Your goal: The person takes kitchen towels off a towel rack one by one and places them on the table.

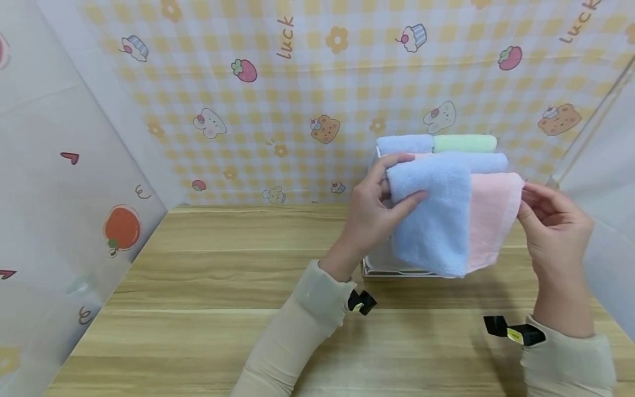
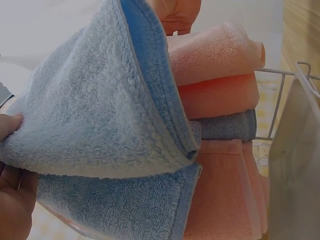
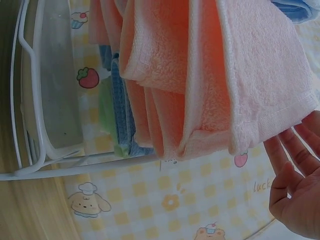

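Note:
A folded blue towel [image 1: 436, 215] hangs over the front of a white wire rack [image 1: 369, 270]. My left hand [image 1: 377, 207] grips its left side, thumb in front and fingers behind. Beside it hangs a pink towel [image 1: 491, 215], whose upper right corner my right hand [image 1: 558, 223] pinches between thumb and fingers. In the left wrist view, the blue towel [image 2: 95, 95] bulges open in a fold, with the left thumb [image 2: 9, 125] on its edge. The right wrist view shows the pink towel's [image 3: 270, 70] layers hanging down, with the right fingers [image 3: 295, 150] at its lower edge.
Behind, a rolled blue towel [image 1: 404, 144] and a green towel [image 1: 463, 143] lie at the top of the rack. Rolled pink towels [image 2: 215, 55] are stacked inside it. The rack stands on a wooden table [image 1: 223, 286] near a checked backdrop [image 1: 283, 110].

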`<state>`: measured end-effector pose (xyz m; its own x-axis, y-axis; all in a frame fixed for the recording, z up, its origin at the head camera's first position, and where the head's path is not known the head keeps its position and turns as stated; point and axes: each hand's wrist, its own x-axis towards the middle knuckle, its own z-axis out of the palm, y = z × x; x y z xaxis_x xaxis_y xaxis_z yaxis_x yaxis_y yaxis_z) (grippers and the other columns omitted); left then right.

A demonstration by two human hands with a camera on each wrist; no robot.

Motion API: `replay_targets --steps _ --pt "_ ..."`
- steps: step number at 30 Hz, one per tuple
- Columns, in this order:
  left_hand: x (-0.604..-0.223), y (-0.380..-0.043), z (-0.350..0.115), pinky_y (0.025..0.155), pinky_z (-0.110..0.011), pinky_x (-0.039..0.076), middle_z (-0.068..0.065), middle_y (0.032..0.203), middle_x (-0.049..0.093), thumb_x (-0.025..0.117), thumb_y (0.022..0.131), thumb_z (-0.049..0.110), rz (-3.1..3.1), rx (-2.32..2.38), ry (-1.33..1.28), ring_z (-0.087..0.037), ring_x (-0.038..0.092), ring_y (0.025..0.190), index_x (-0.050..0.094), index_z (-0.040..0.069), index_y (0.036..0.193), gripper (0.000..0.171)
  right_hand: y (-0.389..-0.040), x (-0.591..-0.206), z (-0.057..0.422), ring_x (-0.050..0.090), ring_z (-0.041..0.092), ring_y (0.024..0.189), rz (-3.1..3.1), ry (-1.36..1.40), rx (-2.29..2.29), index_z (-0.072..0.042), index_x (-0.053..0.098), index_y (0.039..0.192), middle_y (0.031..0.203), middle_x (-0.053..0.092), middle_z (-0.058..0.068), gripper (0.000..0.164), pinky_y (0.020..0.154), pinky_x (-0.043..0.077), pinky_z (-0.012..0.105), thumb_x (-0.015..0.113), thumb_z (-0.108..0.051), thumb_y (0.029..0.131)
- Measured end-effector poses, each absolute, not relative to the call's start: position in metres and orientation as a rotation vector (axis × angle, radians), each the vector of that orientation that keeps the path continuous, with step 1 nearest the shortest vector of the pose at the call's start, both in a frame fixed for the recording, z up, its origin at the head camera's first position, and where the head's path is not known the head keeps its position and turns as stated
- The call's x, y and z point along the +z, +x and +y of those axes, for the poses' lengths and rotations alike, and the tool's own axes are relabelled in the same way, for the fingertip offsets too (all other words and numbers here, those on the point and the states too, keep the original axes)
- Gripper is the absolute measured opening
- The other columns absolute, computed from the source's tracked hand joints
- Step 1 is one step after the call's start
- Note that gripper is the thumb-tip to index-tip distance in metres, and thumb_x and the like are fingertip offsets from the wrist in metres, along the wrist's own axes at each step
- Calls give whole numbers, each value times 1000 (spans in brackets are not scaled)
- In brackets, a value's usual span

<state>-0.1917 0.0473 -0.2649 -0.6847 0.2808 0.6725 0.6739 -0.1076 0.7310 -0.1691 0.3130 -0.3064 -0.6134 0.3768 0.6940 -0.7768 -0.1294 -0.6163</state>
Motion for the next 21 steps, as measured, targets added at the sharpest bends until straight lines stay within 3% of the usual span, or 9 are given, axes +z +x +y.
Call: replay_targets --steps 21 --pt "-244 -183 37 78 -25 60 -23 123 61 75 83 -6 -1719 -1822 -1080 -23 70 89 53 -5 126 48 -169 -308 312 71 15 78 -1366 472 1806 26 62 108 90 76 11 27 73 57 16 60 27 81"
